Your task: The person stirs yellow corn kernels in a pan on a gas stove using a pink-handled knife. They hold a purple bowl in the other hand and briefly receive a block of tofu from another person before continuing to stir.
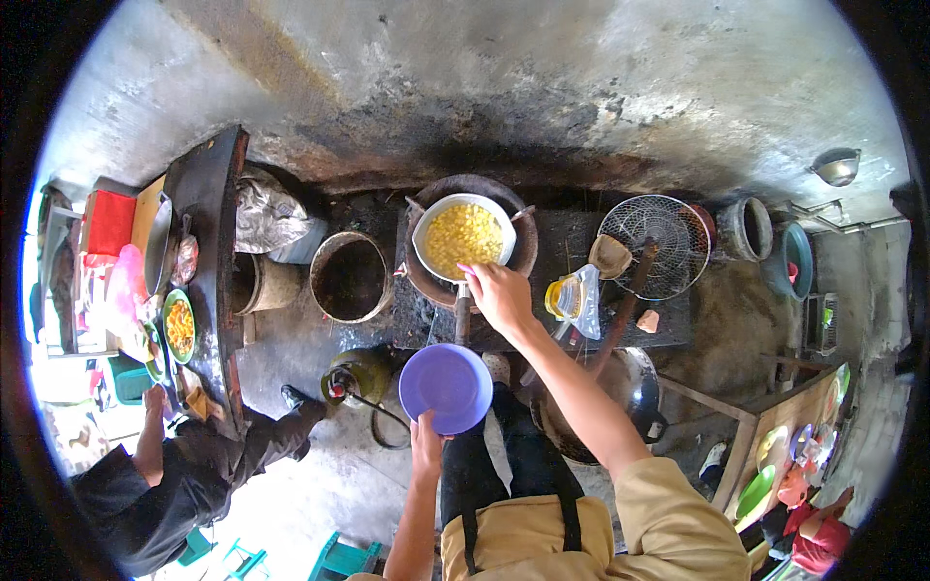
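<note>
My left hand [426, 443] grips the rim of a purple plastic bowl [445, 387], which looks bare inside. A metal saucepan [511, 250] sits on the round, soot-darkened stove [524, 196], with its handle [462, 314] towards me. Small yellow pieces [465, 229] lie in liquid inside it. Reaching over the pan's near rim, my right hand [500, 296] has its fingers drawn together; whether anything is between them is hidden. Right of the stove lie a yellow-capped container [561, 298] and a clear plastic bag [588, 301].
A wire strainer [617, 218] with a wooden handle lies at right, above a large wok [647, 370]. Left are a dark-stained bucket [320, 279] and a gas cylinder [356, 374] with a hose. Another person [182, 479] works at the left table [211, 240]; a person in red [821, 541] is lower right.
</note>
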Demonstrator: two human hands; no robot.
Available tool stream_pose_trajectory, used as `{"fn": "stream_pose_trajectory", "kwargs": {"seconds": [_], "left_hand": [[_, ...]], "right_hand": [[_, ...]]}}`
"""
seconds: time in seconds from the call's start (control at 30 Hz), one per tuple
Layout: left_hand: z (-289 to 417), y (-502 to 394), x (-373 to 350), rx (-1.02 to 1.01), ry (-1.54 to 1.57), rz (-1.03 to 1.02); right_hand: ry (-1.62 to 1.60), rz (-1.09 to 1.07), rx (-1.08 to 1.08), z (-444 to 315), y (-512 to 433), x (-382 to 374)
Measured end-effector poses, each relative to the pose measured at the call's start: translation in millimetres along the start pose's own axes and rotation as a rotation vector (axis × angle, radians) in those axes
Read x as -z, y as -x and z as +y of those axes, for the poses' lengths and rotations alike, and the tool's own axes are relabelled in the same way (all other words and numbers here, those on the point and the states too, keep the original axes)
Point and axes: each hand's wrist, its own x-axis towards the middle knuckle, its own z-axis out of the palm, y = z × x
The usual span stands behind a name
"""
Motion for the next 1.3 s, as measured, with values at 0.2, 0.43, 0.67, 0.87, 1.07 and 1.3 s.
{"fn": "stream_pose_trajectory", "kwargs": {"seconds": [0.2, 0.43, 0.67, 0.87, 1.07, 1.3], "left_hand": [[19, 19, -5, -0.056, 0.042, -0.090], [27, 35, 0, -0.006, 0.134, -0.263], [14, 76, 22, 0.209, 0.333, -0.392], [-7, 117, 33, 0.176, 0.380, -0.393], [-13, 126, 43, 0.148, 0.347, -0.294], [-41, 144, 29, 0.105, 0.328, -0.383]], "right_hand": [[-0.194, 0.106, -0.497, 11, 70, 39], [-1.373, 0.028, -1.238, 7, 151, 52], [-1.607, -0.304, -1.160, -89, 252, 97], [-1.708, -0.035, -1.160, -154, 279, 128], [-1.315, -0.173, -0.745, -173, 277, 156], [-1.080, -0.381, -0.737, -186, 301, 152]]}}
